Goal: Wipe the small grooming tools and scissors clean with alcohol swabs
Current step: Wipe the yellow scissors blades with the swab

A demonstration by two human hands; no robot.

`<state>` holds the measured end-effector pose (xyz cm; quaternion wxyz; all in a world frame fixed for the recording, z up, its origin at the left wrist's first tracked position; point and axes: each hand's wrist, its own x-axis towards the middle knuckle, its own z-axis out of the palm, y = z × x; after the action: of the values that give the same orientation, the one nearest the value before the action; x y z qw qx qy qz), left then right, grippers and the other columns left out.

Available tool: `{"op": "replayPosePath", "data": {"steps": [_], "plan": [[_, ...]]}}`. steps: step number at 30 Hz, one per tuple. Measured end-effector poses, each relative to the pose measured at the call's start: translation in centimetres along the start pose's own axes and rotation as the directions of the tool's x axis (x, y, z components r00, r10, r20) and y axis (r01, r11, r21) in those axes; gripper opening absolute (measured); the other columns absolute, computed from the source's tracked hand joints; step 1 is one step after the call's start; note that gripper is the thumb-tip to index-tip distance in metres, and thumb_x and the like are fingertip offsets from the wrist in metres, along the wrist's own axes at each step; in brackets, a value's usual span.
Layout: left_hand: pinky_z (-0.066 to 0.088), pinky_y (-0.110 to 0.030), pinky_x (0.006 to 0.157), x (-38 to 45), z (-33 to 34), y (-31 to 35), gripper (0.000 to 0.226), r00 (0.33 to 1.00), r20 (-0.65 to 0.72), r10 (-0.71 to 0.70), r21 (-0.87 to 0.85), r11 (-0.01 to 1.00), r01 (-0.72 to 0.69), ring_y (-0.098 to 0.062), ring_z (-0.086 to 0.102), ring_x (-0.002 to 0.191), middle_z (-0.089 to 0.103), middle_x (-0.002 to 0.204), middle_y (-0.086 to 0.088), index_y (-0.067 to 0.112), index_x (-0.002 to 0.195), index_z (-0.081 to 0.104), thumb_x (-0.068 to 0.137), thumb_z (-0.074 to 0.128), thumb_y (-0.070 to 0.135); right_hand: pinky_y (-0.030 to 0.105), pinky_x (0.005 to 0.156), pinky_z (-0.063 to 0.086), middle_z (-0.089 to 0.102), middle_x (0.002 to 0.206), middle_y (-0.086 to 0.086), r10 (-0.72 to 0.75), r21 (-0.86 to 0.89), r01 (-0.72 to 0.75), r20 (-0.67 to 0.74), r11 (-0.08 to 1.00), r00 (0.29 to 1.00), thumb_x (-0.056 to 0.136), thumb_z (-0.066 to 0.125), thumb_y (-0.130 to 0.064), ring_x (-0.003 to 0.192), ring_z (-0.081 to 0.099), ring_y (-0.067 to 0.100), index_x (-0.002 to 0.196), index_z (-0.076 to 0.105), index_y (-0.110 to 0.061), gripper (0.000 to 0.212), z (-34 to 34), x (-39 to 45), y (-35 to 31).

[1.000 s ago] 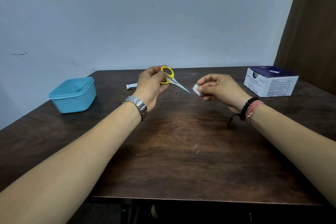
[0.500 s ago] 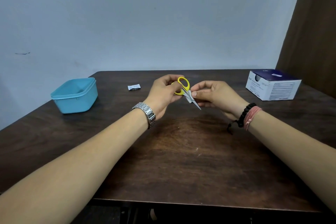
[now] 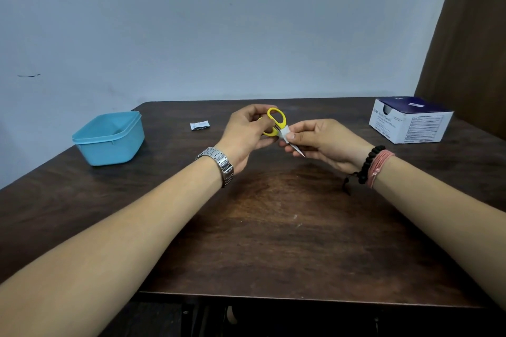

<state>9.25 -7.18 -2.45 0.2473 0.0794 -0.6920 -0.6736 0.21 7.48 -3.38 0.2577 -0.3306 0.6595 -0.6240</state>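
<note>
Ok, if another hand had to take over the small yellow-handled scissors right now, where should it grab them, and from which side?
Probably by the upper yellow handle loop of the small yellow-handled scissors, coming from above and the far side. That loop stands free, while the left hand holds the lower loop. The right hand pinches the white alcohol swab round the blades, whose sharp tip points down toward the person.

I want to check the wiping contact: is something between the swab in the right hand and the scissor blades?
Nothing visible is between them. The right hand pinches the white swab directly around the blades of the scissors, near the pivot, while the left hand holds the yellow handles. The blade tip sticks out below the swab.
</note>
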Motion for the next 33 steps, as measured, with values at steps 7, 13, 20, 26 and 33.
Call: {"op": "replayPosePath", "data": {"steps": [7, 13, 20, 26, 33], "plan": [[0.052, -0.027, 0.069, 0.04, -0.07, -0.27, 0.018, 1.000, 0.005, -0.006, 0.085, 0.996, 0.006, -0.014, 0.059, 0.075, 0.060, 0.092, -0.007, 0.018, 0.096, 0.068, 0.089, 0.060, 0.003, 0.017, 0.064, 0.053, 0.075, 0.090, 0.009, -0.031, -0.101, 0.028, -0.023, 0.995, 0.999, 0.095, 0.059, -0.019, 0.075, 0.070, 0.011, 0.097, 0.070, -0.009, 0.015, 0.38, -0.13, 0.13], [0.052, -0.029, 0.070, -0.03, 0.03, -0.29, 0.020, 1.000, 0.004, 0.026, 0.114, 0.993, -0.026, -0.017, 0.061, 0.076, 0.063, 0.093, -0.009, 0.015, 0.099, 0.069, 0.087, 0.061, 0.002, 0.021, 0.066, 0.054, 0.075, 0.082, 0.006, -0.028, -0.163, 0.029, 0.004, 0.986, 1.000, 0.095, 0.059, -0.017, 0.070, 0.070, 0.011, 0.100, 0.070, -0.007, 0.016, 0.62, -0.15, 0.21], [0.053, -0.027, 0.071, 0.05, -0.07, 0.07, 0.018, 0.998, -0.024, 0.050, 0.089, 0.995, -0.047, -0.012, 0.060, 0.073, 0.063, 0.092, -0.007, 0.017, 0.097, 0.068, 0.088, 0.062, 0.003, 0.021, 0.067, 0.054, 0.076, 0.087, 0.010, -0.009, -0.172, 0.010, 0.006, 0.985, 1.000, 0.094, 0.060, -0.023, 0.074, 0.070, 0.014, 0.098, 0.072, -0.007, 0.020, 0.33, -0.55, -0.25], [0.055, -0.028, 0.074, -0.09, 0.08, -0.17, 0.021, 0.999, 0.039, 0.016, 0.074, 0.997, -0.018, -0.016, 0.061, 0.078, 0.063, 0.091, -0.007, 0.014, 0.099, 0.067, 0.087, 0.061, -0.002, 0.019, 0.065, 0.053, 0.076, 0.084, 0.006, -0.051, -0.152, 0.045, -0.040, 0.987, 0.998, 0.094, 0.060, -0.022, 0.072, 0.070, 0.011, 0.093, 0.072, -0.014, 0.015, 0.37, -0.43, 0.13], [0.052, -0.022, 0.065, 0.06, -0.09, -0.10, 0.018, 0.999, 0.027, 0.045, 0.090, 0.995, -0.048, -0.004, 0.058, 0.063, 0.061, 0.082, -0.001, 0.017, 0.096, 0.068, 0.090, 0.058, 0.003, 0.021, 0.068, 0.053, 0.076, 0.087, 0.008, -0.082, -0.156, 0.073, -0.054, 0.985, 0.995, 0.094, 0.061, -0.023, 0.073, 0.068, 0.011, 0.095, 0.073, -0.012, 0.016, 0.48, -0.22, 0.05]]}}
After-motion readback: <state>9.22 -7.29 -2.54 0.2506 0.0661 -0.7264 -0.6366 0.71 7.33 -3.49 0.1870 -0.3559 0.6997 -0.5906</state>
